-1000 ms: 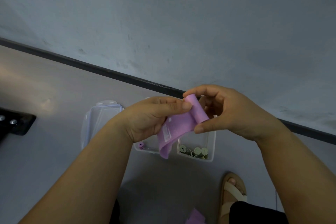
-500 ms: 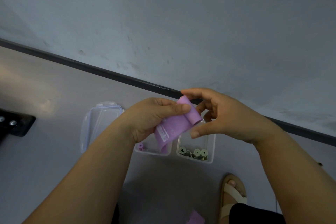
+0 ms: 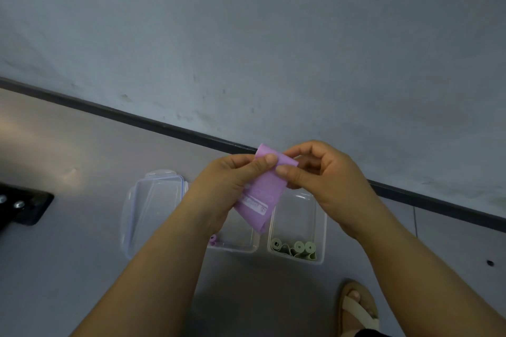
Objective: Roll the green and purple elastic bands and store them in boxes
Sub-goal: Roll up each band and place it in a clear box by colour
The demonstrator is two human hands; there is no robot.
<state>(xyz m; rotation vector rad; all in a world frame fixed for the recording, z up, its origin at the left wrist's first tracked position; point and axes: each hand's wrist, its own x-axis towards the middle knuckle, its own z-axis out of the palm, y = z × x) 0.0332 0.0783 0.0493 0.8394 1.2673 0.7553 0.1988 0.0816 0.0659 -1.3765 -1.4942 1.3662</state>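
Head view: grey floor point(image 3: 68, 268) meets bluish wall point(image 3: 273, 35).

Band you hold point(image 3: 262, 194): light purple, with a white printed label strip.
Rolls in your right box point(image 3: 294, 247): pale green.
Roll in your left box point(image 3: 213, 239): purple.
Boxes point(image 3: 323, 227): clear.
Lid point(image 3: 153, 210): clear, bluish-purple rim.
Floor point(image 3: 82, 268): grey.
Sandal point(image 3: 356, 309): beige straps.

Left box point(image 3: 241, 247) mostly behind left hand point(image 3: 224, 186) — sandalled foot point(image 3: 356, 306) cut off below
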